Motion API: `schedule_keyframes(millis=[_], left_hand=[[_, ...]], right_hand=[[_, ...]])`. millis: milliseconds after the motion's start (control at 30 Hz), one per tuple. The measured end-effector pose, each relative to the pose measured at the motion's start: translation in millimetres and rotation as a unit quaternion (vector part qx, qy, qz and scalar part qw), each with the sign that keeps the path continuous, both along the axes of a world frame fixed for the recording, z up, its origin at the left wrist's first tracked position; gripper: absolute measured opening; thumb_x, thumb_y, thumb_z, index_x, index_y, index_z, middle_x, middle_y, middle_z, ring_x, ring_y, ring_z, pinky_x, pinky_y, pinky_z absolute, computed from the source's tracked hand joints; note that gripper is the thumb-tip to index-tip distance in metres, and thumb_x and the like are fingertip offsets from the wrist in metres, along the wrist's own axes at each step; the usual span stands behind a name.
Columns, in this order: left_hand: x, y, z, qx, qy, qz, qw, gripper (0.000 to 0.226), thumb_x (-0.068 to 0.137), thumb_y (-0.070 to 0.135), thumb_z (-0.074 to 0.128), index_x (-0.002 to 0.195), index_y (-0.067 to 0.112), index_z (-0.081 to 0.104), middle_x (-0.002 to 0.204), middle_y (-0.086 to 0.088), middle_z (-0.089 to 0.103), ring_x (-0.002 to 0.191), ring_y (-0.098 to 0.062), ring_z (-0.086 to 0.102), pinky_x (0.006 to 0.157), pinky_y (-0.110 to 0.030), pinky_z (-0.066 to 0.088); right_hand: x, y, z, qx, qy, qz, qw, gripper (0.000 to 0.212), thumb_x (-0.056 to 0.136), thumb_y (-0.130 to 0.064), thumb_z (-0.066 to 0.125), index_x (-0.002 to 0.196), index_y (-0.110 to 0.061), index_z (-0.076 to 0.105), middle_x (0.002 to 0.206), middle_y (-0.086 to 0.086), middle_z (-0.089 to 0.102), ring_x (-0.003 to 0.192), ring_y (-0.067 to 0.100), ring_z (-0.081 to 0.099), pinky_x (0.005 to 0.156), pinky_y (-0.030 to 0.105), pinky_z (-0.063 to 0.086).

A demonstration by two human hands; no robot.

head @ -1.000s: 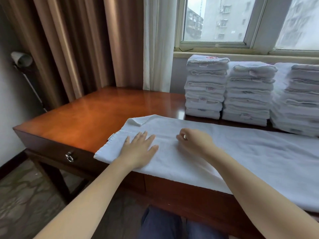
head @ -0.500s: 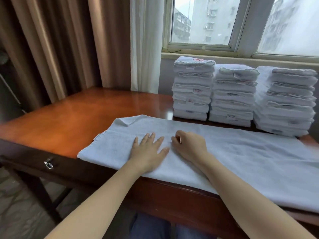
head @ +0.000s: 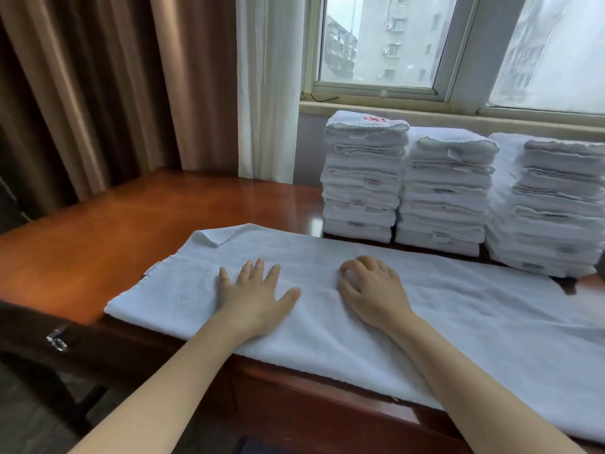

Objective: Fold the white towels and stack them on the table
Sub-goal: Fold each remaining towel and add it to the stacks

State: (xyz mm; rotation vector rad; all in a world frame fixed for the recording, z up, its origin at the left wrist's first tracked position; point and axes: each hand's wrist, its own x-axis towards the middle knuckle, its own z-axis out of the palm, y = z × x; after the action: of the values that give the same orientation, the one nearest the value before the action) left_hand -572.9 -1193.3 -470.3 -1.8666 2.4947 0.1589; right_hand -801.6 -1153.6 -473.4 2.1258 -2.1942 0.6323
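White towel [head: 425, 316], head view. It is lying spread flat along the near side of the table [head: 131, 231], its long side running left to right and its near edge reaching the table's front edge. The right end is running out of the picture. The far-left corner [head: 217, 234] is lying turned over on itself.

The left hand [head: 253, 298] is pressing flat on the left part of the cloth, fingers straight and spread. The right hand [head: 373, 290] is resting near it, toward the middle, with knuckles raised and fingers curled under. Whether the fingers are pinching a tuck of cloth or only pressing on it cannot be told.

Behind the towel, three stacks of folded towels [head: 445, 194] are standing side by side below the window [head: 386, 44], just beyond the towel's far edge.

Handling, as a judgement: the terry is looking soft, light and limp, so it is likely to sag wherever it is unsupported and to hold no crease unaided. It is not fragile and should give the fingers good friction, though it may slide on the polished wood. The best hold is probably a pinch at each of the two left corners, with the turned corner flattened first.
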Motion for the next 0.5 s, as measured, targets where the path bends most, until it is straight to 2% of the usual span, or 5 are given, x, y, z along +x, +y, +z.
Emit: schedule_keyframes(millis=[100,167,233,300,500], left_hand=[[-22.7,-3.1,1.7,-0.016,0.016,-0.022,1.0,0.086,0.089,0.076,0.007,0.158,0.026,0.0,0.165,-0.005,-0.01,0.151,-0.019,-0.015,0.115,-0.057,-0.016],[-35.3,-4.2,-0.5,-0.004,0.038,-0.072,0.997,0.081,0.091,0.074,0.011,0.157,0.03,-0.003,0.165,-0.001,-0.014,0.15,-0.016,-0.018,0.119,-0.051,-0.014],[-41.8,-9.6,0.8,0.011,0.051,-0.097,0.994,0.075,0.094,0.071,0.015,0.158,0.033,0.001,0.166,0.0,-0.01,0.151,-0.015,-0.013,0.121,-0.046,-0.009],[-45.0,-21.1,7.6,0.004,0.067,-0.089,0.994,0.072,0.097,0.066,0.02,0.158,0.029,0.009,0.166,-0.002,-0.002,0.152,-0.018,-0.005,0.123,-0.044,-0.002],[-74.5,-44.1,28.4,-0.056,0.117,-0.131,0.983,0.053,0.101,0.049,0.04,0.148,0.025,0.04,0.156,0.004,0.034,0.145,-0.014,0.027,0.112,-0.035,0.029]], right_hand=[[1.1,-4.8,0.9,0.098,0.004,0.02,0.995,0.05,0.101,-0.049,0.033,0.146,-0.029,0.035,0.158,-0.003,0.027,0.147,0.016,0.016,0.118,0.038,0.005],[-1.3,-6.3,2.6,0.129,0.009,0.031,0.991,0.055,0.101,-0.051,0.03,0.152,-0.031,0.027,0.164,-0.003,0.017,0.151,0.015,0.008,0.12,0.039,0.002],[-10.7,-6.4,6.6,0.101,0.019,0.044,0.994,0.047,0.102,-0.045,0.035,0.147,-0.031,0.039,0.158,-0.005,0.032,0.147,0.017,0.023,0.117,0.036,0.018],[-28.3,-3.5,14.1,0.031,0.0,0.021,0.999,0.036,0.101,-0.036,0.043,0.134,-0.028,0.055,0.142,-0.008,0.052,0.134,0.017,0.042,0.104,0.031,0.034],[-107.8,12.5,30.8,-0.006,-0.025,-0.118,0.993,0.031,0.1,-0.023,0.049,0.127,-0.021,0.063,0.129,-0.001,0.064,0.124,0.023,0.051,0.097,0.035,0.041]])
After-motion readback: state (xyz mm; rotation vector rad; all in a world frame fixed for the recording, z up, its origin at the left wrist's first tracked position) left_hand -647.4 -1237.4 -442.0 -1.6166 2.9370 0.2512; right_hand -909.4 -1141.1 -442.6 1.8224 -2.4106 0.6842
